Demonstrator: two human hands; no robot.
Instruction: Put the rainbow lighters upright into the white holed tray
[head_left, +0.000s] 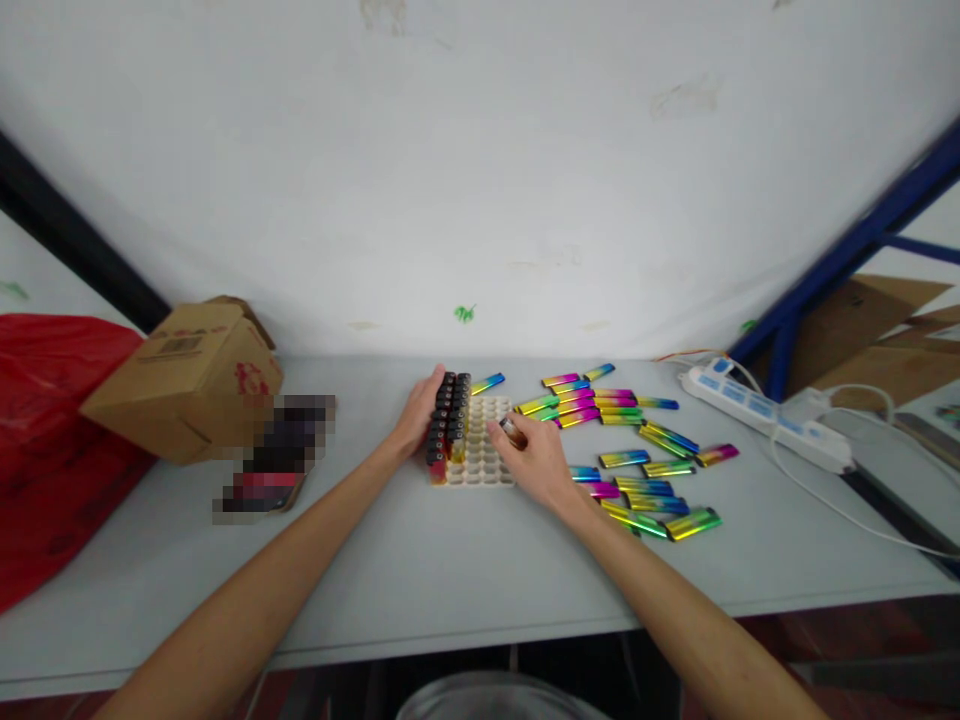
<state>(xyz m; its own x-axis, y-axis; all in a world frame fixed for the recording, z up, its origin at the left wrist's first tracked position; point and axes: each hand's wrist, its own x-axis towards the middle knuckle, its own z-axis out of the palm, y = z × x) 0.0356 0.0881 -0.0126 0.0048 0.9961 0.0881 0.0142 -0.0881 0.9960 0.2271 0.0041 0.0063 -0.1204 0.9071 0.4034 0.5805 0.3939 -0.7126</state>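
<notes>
Right fingers clamp 1 lighter over tray — left hand alongside, fingers' hold unclear.

scuffed white wall, green mark low on it, grey table, dark post left, blue frame right, reddish floor below

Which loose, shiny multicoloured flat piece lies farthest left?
The shiny blue-and-yellow flat piece at the far edge of the cream honeycomb tray; the other loose ones lie right of the tray.
</notes>
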